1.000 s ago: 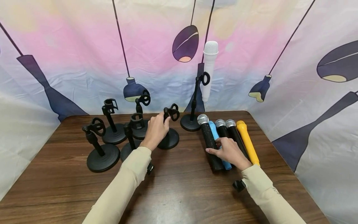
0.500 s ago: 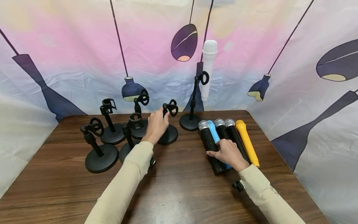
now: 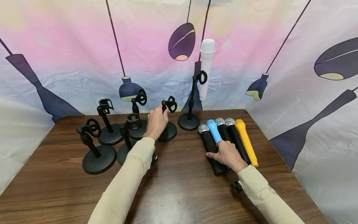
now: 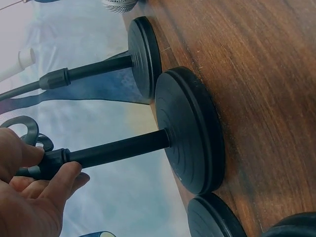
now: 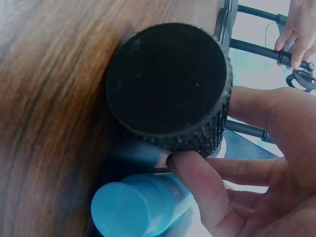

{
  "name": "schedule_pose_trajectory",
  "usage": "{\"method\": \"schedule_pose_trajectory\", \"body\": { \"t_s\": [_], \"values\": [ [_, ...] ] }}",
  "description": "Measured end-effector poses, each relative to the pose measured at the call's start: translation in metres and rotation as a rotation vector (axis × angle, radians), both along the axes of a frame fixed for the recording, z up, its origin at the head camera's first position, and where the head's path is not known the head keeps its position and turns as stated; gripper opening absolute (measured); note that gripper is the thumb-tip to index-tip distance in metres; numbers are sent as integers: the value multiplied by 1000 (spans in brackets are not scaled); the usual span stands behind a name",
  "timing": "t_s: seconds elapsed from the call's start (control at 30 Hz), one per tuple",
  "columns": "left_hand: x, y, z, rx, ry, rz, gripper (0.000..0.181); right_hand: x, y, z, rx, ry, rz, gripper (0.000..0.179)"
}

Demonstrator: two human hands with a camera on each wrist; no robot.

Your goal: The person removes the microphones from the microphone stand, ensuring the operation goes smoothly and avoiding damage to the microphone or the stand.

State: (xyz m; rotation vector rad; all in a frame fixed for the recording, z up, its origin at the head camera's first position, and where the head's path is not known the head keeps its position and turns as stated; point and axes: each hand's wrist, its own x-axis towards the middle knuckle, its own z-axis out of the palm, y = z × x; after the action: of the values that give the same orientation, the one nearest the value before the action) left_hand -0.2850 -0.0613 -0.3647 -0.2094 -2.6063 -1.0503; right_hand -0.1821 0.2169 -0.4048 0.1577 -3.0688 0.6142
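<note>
My left hand (image 3: 156, 123) grips the upper post of a black microphone stand (image 3: 167, 132), just below its ring clip. In the left wrist view the thumb and fingers pinch the stand's collar (image 4: 54, 163), and its round base touches the table. On the right, my right hand (image 3: 227, 154) holds the lower part of a glittery black microphone (image 3: 209, 143) with a silver head. The right wrist view shows that microphone's flat end (image 5: 168, 81) between thumb and fingers. Close beside it lies a light blue microphone (image 3: 213, 130), partly hidden by the hand.
Two black microphones (image 3: 237, 140) and a yellow one (image 3: 247, 143) lie further right. Several stands (image 3: 99, 158) occupy the table's left. Behind, a taller stand (image 3: 188, 122) is near the back edge, with a white microphone (image 3: 207, 68) upright against the printed curtain (image 3: 237, 31).
The stand in my left hand has moved a little toward the back edge. My right hand has drawn the glittery black microphone slightly nearer, so its head now sits lower than the blue one's.
</note>
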Motion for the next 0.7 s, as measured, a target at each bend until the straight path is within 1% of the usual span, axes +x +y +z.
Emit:
{"method": "schedule_pose_trajectory", "body": {
  "t_s": [0.23,0.33,0.43,0.53,0.63,0.7],
  "values": [
    [-4,3,0,22,-25,28,47,1,0,0,0,-4,-6,45],
    [-4,4,0,34,-31,39,46,0,-1,0,9,-19,-14,46],
    [-4,4,-1,60,-38,35,44,-1,-2,0,17,-35,-24,48],
    [-2,2,-1,80,-61,15,43,-1,-3,2,27,-38,-22,49],
    [4,-3,-4,59,-113,-21,43,-1,-4,6,44,-16,-7,52],
    [10,-7,-5,28,-158,-48,48,-2,-3,10,48,13,6,55]
  ]
}}
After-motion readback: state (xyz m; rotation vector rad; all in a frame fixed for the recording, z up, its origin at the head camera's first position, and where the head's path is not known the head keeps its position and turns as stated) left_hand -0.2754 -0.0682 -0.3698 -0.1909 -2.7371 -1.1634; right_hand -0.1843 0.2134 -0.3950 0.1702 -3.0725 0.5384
